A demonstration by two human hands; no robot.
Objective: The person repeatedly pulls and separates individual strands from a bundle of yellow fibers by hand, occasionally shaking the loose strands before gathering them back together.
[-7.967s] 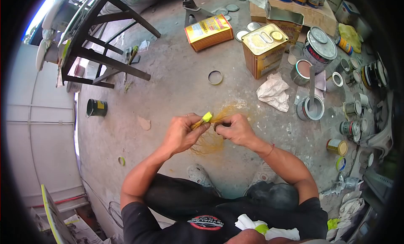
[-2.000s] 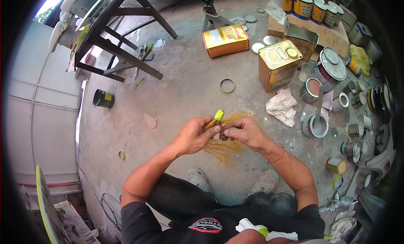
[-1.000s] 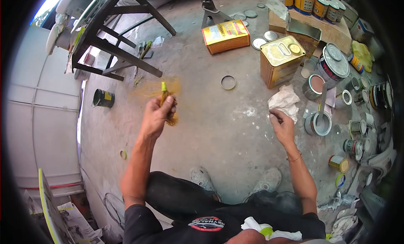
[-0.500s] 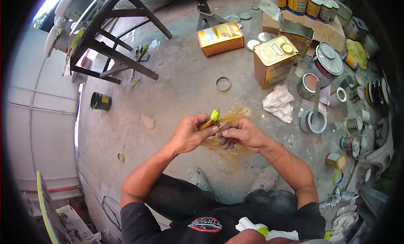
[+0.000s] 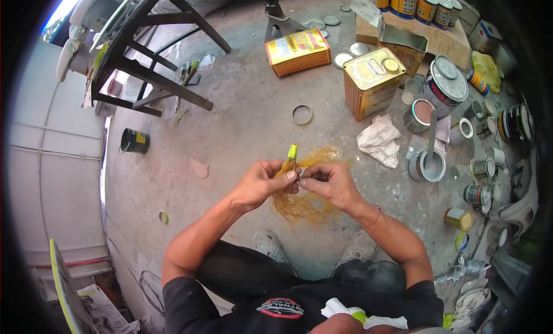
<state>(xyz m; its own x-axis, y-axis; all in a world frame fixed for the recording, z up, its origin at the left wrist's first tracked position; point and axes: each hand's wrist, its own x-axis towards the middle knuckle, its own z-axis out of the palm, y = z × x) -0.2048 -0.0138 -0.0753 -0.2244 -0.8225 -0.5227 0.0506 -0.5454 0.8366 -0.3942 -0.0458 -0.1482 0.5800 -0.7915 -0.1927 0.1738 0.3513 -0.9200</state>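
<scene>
A bundle of thin golden-brown fibres [image 5: 288,205] hangs below my hands, with loose strands spreading to the right. Bright yellow-green tape [image 5: 293,151] wraps its upper end, which points upward. My left hand [image 5: 262,184] is closed round the bundle just under the tape, thumb on the front. Close beside it, my right hand [image 5: 331,184] has thumb and fingers pinched together on some of the strands. The fingertips of both hands nearly meet at the bundle, and the strands partly hide behind them.
Right of my hands lie a crumpled white cloth [image 5: 378,141], an open grey paint can [image 5: 427,165] and a square metal tin [image 5: 373,83]. A thinner tin [image 5: 298,51] lies ahead. A dark stand [image 5: 155,74] and black can [image 5: 135,141] are at left.
The taped end has turned more upright, and the fibres now hang lower in front of my left fingers. My right fingers have drawn together into a tighter pinch. The view has shifted slightly.
</scene>
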